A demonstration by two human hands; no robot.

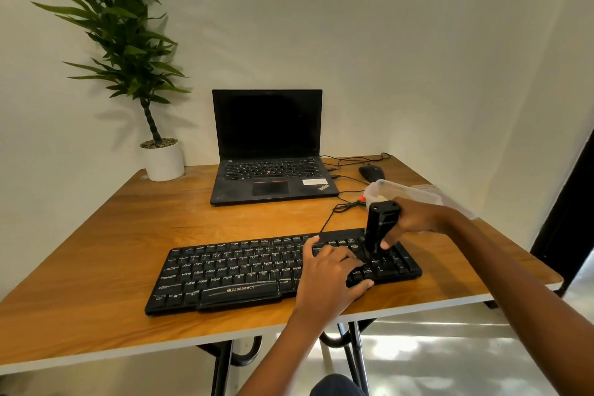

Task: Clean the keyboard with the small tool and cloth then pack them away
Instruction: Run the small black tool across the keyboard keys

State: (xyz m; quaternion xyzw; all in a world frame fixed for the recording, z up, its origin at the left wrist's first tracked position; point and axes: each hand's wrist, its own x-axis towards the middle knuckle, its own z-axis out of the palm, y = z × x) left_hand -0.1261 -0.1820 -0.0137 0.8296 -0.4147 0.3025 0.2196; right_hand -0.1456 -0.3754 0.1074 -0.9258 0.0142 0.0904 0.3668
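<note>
Keyboard (244, 270): a black, full-width plastic board lying slightly askew in the lower centre of the frame, on a wood-grain table (112, 251) with a pale edge band; "ZEBRONICS" is printed in light letters on the bar below its space key, and white legends mark the keys.

The left hand (331, 273) lies palm-down on the right part of the board, its fingers (360, 285) straight and spread, pressing on the keys, thumb stretched toward the top row; the right hand (414, 219), right of centre, is curled round the small tool (379, 228), a dark, matte, boxy cylinder held nearly upright with its narrow lower end on the keys near the board's right end; faint writing on its side is too small to read.

Above centre stands an open black laptop (266, 145), screen dark, with a "ThinkPad" mark and a white sticker on its palm rest; to its right a black mouse (371, 172) with thin cables; a clear plastic container (405, 193) sits just behind the right hand; at upper left a leafy plant (122, 35) rises from a round white pot (164, 161).
</note>
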